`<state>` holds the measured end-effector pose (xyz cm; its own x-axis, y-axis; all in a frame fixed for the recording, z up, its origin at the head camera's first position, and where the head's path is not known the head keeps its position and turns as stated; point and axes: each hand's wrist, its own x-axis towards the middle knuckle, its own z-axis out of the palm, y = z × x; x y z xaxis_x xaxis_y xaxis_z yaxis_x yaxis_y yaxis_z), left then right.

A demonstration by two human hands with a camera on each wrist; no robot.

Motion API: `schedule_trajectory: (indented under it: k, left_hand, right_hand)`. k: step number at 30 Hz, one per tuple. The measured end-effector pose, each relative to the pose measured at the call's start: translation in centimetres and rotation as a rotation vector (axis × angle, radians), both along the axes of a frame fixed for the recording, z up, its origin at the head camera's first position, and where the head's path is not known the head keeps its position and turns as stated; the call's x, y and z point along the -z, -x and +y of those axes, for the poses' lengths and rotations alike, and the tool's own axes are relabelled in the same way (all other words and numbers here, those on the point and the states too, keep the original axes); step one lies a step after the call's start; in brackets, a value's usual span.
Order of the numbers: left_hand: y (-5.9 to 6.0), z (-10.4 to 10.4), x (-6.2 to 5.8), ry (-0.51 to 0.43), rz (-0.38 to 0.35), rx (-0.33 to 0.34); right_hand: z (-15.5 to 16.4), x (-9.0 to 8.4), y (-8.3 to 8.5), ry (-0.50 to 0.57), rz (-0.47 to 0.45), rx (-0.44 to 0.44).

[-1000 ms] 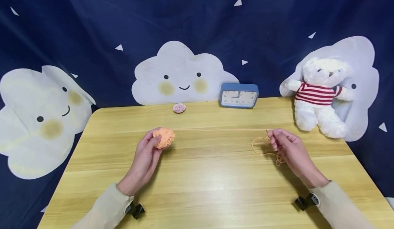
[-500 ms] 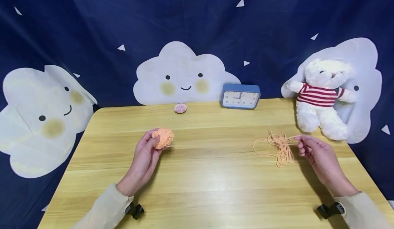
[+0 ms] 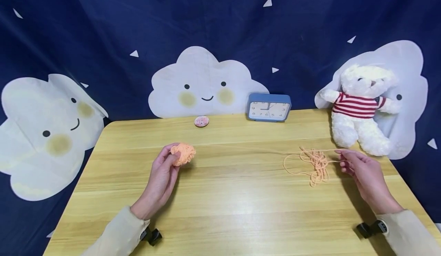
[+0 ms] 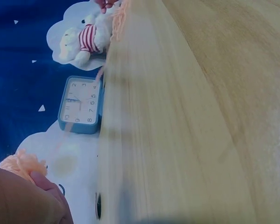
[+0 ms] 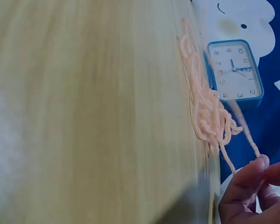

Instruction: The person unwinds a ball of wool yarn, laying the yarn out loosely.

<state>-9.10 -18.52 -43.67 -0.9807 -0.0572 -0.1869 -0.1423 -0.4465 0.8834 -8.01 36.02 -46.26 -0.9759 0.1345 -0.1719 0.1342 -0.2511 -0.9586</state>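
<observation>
Left of the blue clock, out over the wooden table, we are holding the small orange yarn ball in our left hand, fingers curled round its near side with the thumb pressing on its top. Well to the right of the clock, our right hand is pinching the yarn strand between thumb and fingertips, the other fingers loosely curled beneath.

A second ago that hand was nearer the clock, level with the loose yarn pile; now we are pulling it outward toward the teddy bear, and the strand that was sagging half a second ago is running taut again from the ball past the clock's front to our pinch. The pile between clock and bear is also looking fuller than a second ago. As we judge it, we are unwinding: each draw is feeding more length off the ball onto the heap, and the ball is still holding plenty.

Beyond the hands, a small pink round badge is lying left of the clock at the table's far edge.
</observation>
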Motion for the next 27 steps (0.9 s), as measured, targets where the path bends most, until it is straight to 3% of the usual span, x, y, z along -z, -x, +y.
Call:
schedule_trajectory:
  k: [4,10,13,16,21,24,27]
  left_hand:
    - [0.0,0.0,-0.1,-0.014,-0.002,0.003]
    - [-0.2,0.1,-0.2,-0.009,-0.007,0.008]
    - [-0.2,0.3,-0.3,-0.004,-0.008,0.01]
    - [-0.1,0.5,-0.5,-0.001,-0.008,0.014]
    - [-0.1,0.7,-0.7,0.002,-0.008,0.009]
    - [-0.2,0.7,-0.7,-0.012,-0.002,0.007]
    - [-0.2,0.7,-0.7,-0.026,0.006,0.018]
  right_hand:
    - [0.1,0.2,0.2,-0.082,-0.048,-0.019]
    - [-0.5,0.4,0.6,-0.155,-0.07,-0.121]
    - [-1.1,0.3,0.6,-0.141,-0.067,-0.125]
    - [-2.0,0.1,0.4,-0.113,-0.05,-0.067]
    - [-4.3,-0.4,0.3,0.004,0.065,0.005]
    - [-6.1,-0.6,0.4,0.046,0.109,-0.037]
    - [-8.0,-0.9,0.8,0.028,0.112,-0.141]
